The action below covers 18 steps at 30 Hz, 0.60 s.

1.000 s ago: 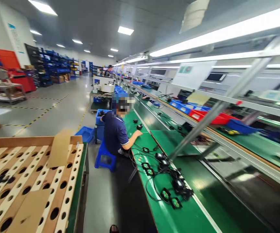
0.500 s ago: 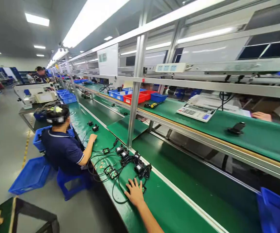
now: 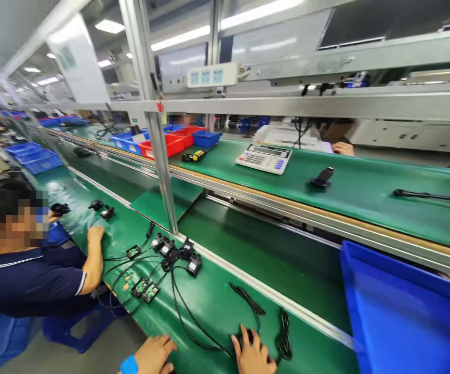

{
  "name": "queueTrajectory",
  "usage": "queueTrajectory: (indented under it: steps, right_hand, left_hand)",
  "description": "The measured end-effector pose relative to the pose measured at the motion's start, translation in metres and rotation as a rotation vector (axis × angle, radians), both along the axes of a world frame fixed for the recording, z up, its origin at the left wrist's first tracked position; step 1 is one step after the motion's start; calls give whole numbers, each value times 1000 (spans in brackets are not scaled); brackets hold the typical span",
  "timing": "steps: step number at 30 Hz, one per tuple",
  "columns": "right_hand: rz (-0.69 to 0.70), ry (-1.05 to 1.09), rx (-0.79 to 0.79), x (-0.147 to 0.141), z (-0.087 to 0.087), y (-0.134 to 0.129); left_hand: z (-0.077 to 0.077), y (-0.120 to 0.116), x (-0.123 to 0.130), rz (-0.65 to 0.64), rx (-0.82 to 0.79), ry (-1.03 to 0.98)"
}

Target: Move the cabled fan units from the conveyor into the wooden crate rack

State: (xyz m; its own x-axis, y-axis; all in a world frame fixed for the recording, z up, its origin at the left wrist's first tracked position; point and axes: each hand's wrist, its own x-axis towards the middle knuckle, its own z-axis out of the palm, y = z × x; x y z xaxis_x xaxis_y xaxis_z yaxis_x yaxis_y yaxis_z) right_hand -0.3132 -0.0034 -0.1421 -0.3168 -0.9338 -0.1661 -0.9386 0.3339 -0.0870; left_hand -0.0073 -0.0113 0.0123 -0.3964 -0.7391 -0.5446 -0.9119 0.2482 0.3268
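Observation:
My right hand [image 3: 253,354] is at the table's front, its fingers curved over a dark part [image 3: 243,338] with a black cable; the hand covers most of it. My left hand [image 3: 154,355], with a blue wristband, hovers at the near edge with fingers stretched out and nothing visible in them. Two bundled black cables, one coil [image 3: 284,335] right of my right hand and another [image 3: 247,298] beyond it, lie on the green mat [image 3: 205,306]. Farther left are black pump-like units [image 3: 194,265] with white labels and small open housings with green circuit boards [image 3: 150,292].
A seated co-worker [image 3: 30,275] works at the left, one arm on the table. A large blue bin [image 3: 412,311] stands at the right. Along the raised shelf are a calculator [image 3: 264,158], a black stand-like part [image 3: 321,179] and red bins [image 3: 166,145]. A metal post [image 3: 158,156] rises between.
The view has swung right and moved closer. My right hand has gone from beside the units to nearer the front right, with a cabled part under it. My left hand has come into view.

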Motion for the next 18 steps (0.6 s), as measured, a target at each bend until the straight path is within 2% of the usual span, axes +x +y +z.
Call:
queueTrajectory:
  steps: [2,4,6,9,14,16,18]
  right_hand:
    - [22,-118,150,-15,18,0]
    - [65,-158,243,-26,36,-4]
    - [120,-133,282,-31,49,-10]
    - [162,-141,276,-29,58,-27]
    - [195,-35,131,-28,75,-48]
    - [189,95,51,-31,84,-39]
    - [134,230,-28,-31,88,-17]
  left_hand:
    - [21,-24,-11,-42,30,-15]
    - [33,-48,-19,-115,51,-16]
    - [38,-70,-23,-178,67,-25]
    - [39,-97,-20,-214,66,-31]
    - [36,-119,17,-146,46,-20]
    - [31,-120,40,-89,61,-45]
    - [24,-118,62,-35,79,-69]
